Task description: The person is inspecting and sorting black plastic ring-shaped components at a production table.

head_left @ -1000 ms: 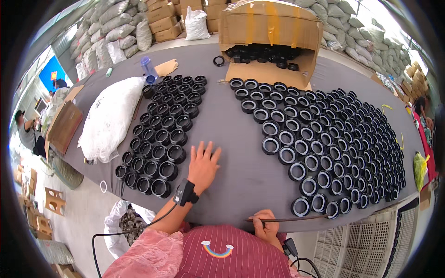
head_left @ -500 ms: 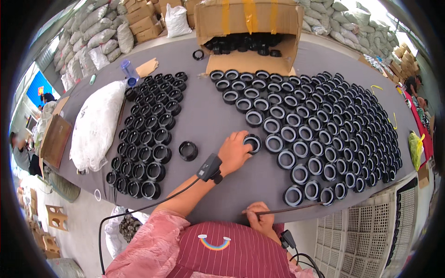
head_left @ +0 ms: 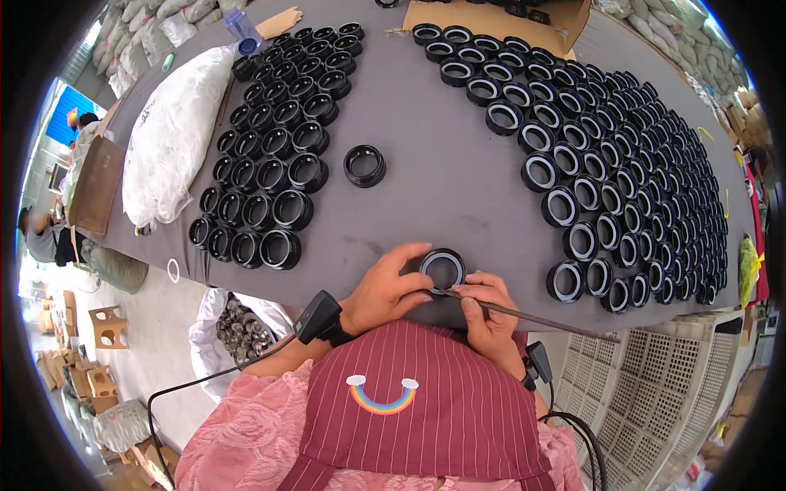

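My left hand (head_left: 391, 282) grips a black plastic ring with a pale grey inner ring (head_left: 443, 253) by its left side, at the table's front edge. Pinched in my right hand (head_left: 490, 319) is a thin dark rod (head_left: 544, 317); its tip meets the lower rim of that ring, and its long end reaches out to the right. Beyond my hands a single black ring (head_left: 366, 182) stands alone on the grey cloth. To the left are rows of black rings (head_left: 296, 214) without visible pale liners. A larger group of black rings with pale liners (head_left: 553, 282) spreads across the right.
A stuffed white plastic bag (head_left: 176, 135) lies at the left, with a blue-lidded clear bottle (head_left: 241, 26) behind it. An open cardboard box (head_left: 491, 16) is at the back. Plastic crates (head_left: 626, 368) stand below the right edge; a white sack of small parts (head_left: 209, 340) is below left.
My left hand has drawn the ring from beside the right group back toward me. The rod in my right hand has come up to the ring's rim. The view has tilted down.
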Tool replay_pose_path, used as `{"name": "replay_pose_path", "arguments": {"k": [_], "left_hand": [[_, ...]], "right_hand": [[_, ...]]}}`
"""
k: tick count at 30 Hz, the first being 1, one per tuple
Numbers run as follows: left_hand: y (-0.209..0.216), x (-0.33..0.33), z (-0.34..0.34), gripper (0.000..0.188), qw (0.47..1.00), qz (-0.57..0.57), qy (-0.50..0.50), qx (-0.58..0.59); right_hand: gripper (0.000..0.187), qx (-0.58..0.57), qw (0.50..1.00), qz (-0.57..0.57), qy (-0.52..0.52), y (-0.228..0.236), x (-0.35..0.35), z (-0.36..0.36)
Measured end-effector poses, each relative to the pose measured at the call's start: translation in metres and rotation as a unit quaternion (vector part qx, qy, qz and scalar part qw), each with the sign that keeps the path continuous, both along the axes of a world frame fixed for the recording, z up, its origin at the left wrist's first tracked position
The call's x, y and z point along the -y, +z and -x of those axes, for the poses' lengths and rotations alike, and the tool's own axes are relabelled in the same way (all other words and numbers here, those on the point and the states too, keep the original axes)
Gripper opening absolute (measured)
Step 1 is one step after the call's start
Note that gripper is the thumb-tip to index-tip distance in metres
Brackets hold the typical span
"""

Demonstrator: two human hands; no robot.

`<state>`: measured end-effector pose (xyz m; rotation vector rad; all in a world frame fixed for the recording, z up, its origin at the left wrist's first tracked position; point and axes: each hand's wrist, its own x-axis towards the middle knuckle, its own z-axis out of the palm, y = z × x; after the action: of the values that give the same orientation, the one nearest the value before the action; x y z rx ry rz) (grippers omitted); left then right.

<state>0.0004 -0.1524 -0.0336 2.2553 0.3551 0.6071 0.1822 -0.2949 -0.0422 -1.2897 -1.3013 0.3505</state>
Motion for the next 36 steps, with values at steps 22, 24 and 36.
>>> {"name": "replay_pose_path", "arguments": {"k": [22, 24, 36], "left_hand": [[-0.003, -0.006, -0.003, 0.021, 0.999, 0.008, -0.029, 0.026], [-0.005, -0.007, -0.003, 0.021, 0.999, 0.003, -0.023, 0.022], [-0.01, -0.002, -0.001, 0.059, 0.994, 0.092, -0.015, 0.054]], "right_hand": [[0.01, 0.138, 0.987, 0.048, -0.066, 0.017, -0.027, 0.002], [0.009, 0.093, 0.995, 0.024, -0.004, 0.009, -0.034, 0.009], [0.015, -0.238, 0.97, 0.047, 0.022, -0.016, -0.024, 0.013]]}}
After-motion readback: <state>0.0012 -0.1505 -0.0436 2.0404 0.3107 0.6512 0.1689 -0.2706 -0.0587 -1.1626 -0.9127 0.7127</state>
